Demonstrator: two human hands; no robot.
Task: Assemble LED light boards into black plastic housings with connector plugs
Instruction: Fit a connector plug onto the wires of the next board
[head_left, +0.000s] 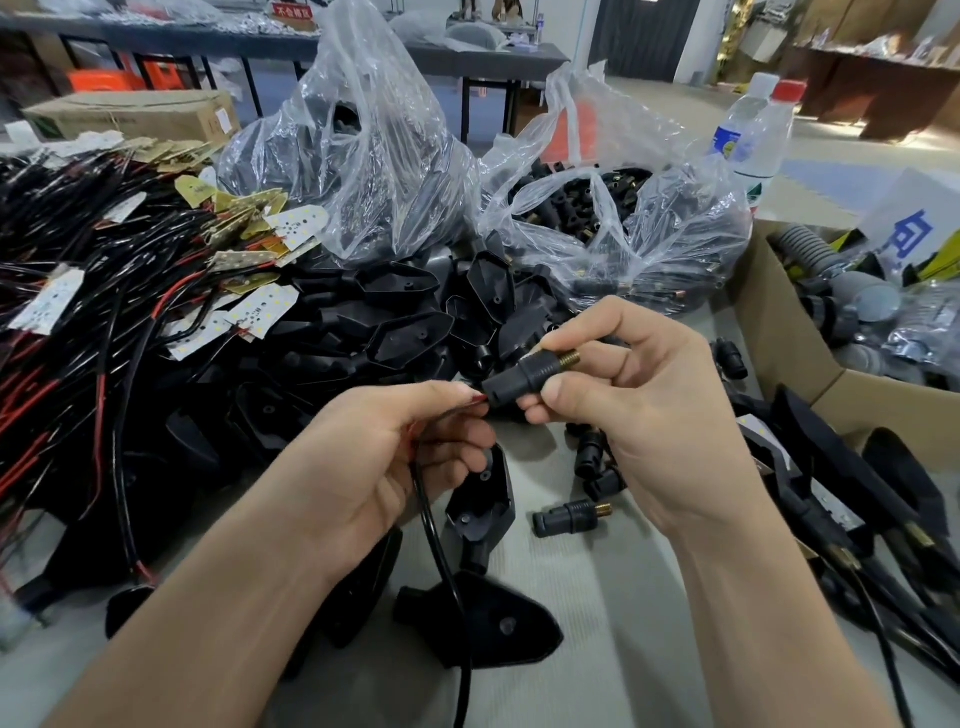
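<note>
My right hand (639, 410) pinches a black connector plug (524, 376) with a brass threaded tip, held above the table. My left hand (384, 457) grips a black cable (439, 540) and holds its red and black wire ends against the plug's open end. The cable hangs down across a black housing (483, 499) lying under the left hand. Another housing (498, 623) lies nearer me. A loose connector plug (569, 517) rests on the table below my right hand. White LED boards (260, 312) with red and black leads are heaped at left.
A pile of black housings (405, 322) fills the middle. Two clear plastic bags (363, 171) hold housings and plugs (618, 228). A cardboard box (789, 338) with grey parts stands at right, two water bottles (753, 140) behind it. Finished assemblies (852, 499) lie at lower right.
</note>
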